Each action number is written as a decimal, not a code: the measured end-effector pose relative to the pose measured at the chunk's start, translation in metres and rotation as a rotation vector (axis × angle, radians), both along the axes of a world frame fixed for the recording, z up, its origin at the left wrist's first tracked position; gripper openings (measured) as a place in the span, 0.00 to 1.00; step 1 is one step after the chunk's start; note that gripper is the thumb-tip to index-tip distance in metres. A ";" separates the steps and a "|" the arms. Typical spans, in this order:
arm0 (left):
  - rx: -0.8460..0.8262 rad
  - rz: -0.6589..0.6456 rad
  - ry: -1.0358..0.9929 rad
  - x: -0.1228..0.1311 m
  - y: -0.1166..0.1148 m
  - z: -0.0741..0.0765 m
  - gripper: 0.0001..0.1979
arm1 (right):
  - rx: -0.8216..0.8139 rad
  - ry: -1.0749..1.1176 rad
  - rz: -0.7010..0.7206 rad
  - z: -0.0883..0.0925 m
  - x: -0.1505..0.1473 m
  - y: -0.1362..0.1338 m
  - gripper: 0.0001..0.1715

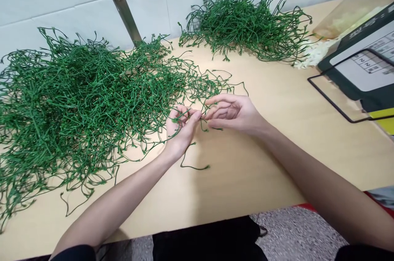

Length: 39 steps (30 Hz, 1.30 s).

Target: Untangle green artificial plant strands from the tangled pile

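Note:
My left hand (pixel 181 129) pinches a thin green plastic flower stem (pixel 175 120) between thumb and fingers, just above the table. Close on its right is my right hand (pixel 232 113), its fingers curved and the thumb a little apart, near the stem's end; I see nothing held in it. Short green tips poke out below the fingertips of both hands. A loose bent stem (pixel 194 167) lies on the wood below my left hand. Beside and behind that hand spreads a big tangled heap of green stems (pixel 86 88) with small forked ends.
A second heap of stems (pixel 246 23) lies against the tiled wall. At the right are a clear bag (pixel 341 14) with white pieces, a dark labelled package (pixel 366 56) and a black wire frame (pixel 335 107). A metal post (pixel 120 2) stands behind the large heap.

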<state>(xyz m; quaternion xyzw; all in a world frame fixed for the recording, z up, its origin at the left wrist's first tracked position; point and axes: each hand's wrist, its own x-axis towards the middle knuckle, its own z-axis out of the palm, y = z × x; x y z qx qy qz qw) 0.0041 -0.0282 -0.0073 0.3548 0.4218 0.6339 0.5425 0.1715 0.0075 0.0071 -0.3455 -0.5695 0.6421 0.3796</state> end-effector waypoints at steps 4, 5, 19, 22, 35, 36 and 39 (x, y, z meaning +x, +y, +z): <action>-0.034 -0.045 0.027 0.000 -0.001 0.004 0.21 | -0.014 -0.002 -0.076 0.000 -0.002 0.001 0.29; -0.019 -0.040 0.029 0.001 -0.001 0.004 0.21 | -0.020 0.009 -0.089 0.001 -0.002 0.002 0.28; 0.011 0.069 0.032 0.002 -0.001 0.003 0.19 | 0.108 0.008 -0.196 0.008 -0.003 -0.002 0.22; -0.006 0.047 0.041 0.001 -0.003 0.005 0.20 | 0.118 -0.011 -0.284 0.009 -0.004 -0.001 0.21; 0.034 0.036 0.071 0.001 -0.002 0.006 0.19 | 0.093 -0.013 -0.314 0.003 -0.001 0.005 0.33; 0.042 0.044 0.060 0.000 -0.001 0.006 0.19 | 0.084 -0.021 -0.310 0.003 -0.001 0.006 0.33; 0.041 0.058 0.067 -0.001 0.002 0.003 0.20 | 0.052 -0.065 -0.307 0.002 0.001 0.008 0.29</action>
